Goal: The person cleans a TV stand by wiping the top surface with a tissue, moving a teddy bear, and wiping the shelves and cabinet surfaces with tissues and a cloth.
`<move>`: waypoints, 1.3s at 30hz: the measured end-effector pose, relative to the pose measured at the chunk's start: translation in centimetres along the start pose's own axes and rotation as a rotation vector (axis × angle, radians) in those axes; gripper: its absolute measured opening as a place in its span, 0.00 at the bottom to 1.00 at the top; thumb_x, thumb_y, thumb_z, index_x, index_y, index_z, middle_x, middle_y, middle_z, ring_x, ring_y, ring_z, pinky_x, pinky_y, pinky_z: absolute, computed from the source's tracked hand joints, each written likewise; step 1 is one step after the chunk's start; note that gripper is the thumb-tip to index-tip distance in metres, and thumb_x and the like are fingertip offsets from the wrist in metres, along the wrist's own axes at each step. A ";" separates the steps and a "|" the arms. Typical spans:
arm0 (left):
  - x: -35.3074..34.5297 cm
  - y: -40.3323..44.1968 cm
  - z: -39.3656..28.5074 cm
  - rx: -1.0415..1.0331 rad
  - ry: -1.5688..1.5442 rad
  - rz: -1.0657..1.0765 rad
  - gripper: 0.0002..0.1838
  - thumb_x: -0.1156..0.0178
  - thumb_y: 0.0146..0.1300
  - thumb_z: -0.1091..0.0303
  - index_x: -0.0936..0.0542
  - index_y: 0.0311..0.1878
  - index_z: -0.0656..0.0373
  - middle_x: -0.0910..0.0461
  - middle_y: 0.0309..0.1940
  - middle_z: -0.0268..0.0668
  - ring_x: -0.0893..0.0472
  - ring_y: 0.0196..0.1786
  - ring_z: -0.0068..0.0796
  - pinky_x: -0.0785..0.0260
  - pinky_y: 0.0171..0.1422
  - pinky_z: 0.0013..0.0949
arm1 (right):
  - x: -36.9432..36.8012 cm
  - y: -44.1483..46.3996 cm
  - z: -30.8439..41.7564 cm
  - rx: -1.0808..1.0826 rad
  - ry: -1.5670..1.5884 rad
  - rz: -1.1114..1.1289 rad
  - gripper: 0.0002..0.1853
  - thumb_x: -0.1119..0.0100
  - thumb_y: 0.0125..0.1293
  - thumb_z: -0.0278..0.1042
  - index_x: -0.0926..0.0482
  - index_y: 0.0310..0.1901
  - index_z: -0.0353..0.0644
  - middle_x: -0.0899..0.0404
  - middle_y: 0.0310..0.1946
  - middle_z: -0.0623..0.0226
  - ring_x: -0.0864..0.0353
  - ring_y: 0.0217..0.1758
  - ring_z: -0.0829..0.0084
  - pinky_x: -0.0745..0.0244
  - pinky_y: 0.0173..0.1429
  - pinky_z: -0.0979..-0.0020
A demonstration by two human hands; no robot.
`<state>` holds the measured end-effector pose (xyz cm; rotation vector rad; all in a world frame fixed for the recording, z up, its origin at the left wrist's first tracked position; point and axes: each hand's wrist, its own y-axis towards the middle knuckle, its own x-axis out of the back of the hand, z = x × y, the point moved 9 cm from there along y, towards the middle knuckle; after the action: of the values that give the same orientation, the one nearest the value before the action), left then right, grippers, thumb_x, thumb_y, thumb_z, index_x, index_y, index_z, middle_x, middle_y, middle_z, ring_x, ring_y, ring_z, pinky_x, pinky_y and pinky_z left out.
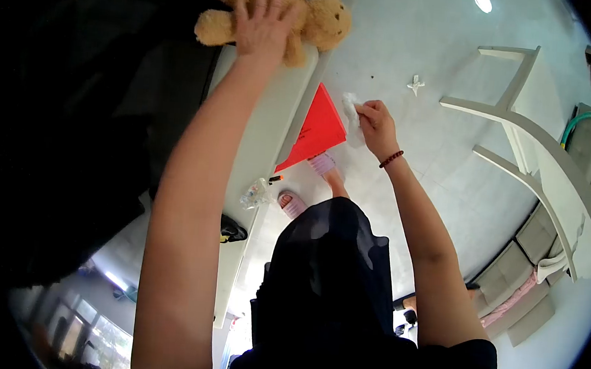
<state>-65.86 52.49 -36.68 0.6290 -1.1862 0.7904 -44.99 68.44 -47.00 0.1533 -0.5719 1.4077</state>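
Observation:
My left hand lies on a tan teddy bear, fingers spread over its body. The bear rests on its side at the far end of a long pale tabletop, its head to the right. Out over the floor, my right hand pinches a crumpled, whitish, partly see-through sheet between thumb and fingers. Whether that sheet is tissue or thin plastic, I cannot tell. Between my hands, beside the table edge, there is a bright red flat-sided thing.
A clear bag of small coloured bits and a black object are on the table's near part. A white chair-like frame stands at the right, before a grey sofa. A small white scrap lies on the floor.

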 end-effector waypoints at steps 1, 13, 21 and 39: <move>-2.0 0.1 0.8 0.054 0.049 0.160 0.30 0.49 0.66 0.68 0.38 0.72 0.39 0.45 0.74 0.35 0.49 0.77 0.39 0.59 0.74 0.60 | 0.1 0.1 0.3 0.014 -0.007 0.000 0.14 0.44 0.59 0.20 0.16 0.45 0.44 0.23 0.41 0.58 0.21 0.42 0.61 0.24 0.46 0.67; 1.3 -17.6 3.5 0.251 -0.760 -0.103 0.16 0.42 0.56 0.71 0.23 0.50 0.55 0.21 0.47 0.40 0.24 0.51 0.45 0.33 0.55 0.45 | -13.3 3.0 10.2 0.620 -0.632 0.016 0.20 0.49 0.61 0.26 0.25 0.57 0.39 0.23 0.54 0.58 0.27 0.58 0.60 0.30 0.62 0.63; -7.0 -40.6 -5.5 0.296 -0.563 0.451 0.42 0.32 0.53 0.52 0.38 0.72 0.40 0.47 0.75 0.38 0.46 0.74 0.48 0.52 0.71 0.65 | -23.9 -4.2 12.0 0.909 -0.744 0.323 0.25 0.47 0.61 0.28 0.29 0.62 0.38 0.27 0.61 0.62 0.30 0.64 0.62 0.38 0.70 0.58; -8.6 -42.9 -3.5 0.246 -0.504 0.425 0.40 0.37 0.58 0.62 0.41 0.73 0.48 0.47 0.76 0.38 0.48 0.77 0.38 0.54 0.75 0.58 | -24.4 2.7 16.0 0.739 -0.740 -0.052 0.25 0.46 0.63 0.44 0.29 0.63 0.57 0.29 0.63 0.71 0.34 0.67 0.69 0.43 0.70 0.55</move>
<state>-30.68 28.38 -46.88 0.8209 -1.7325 1.1925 -53.47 40.43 -45.21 1.3068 -0.6049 1.4378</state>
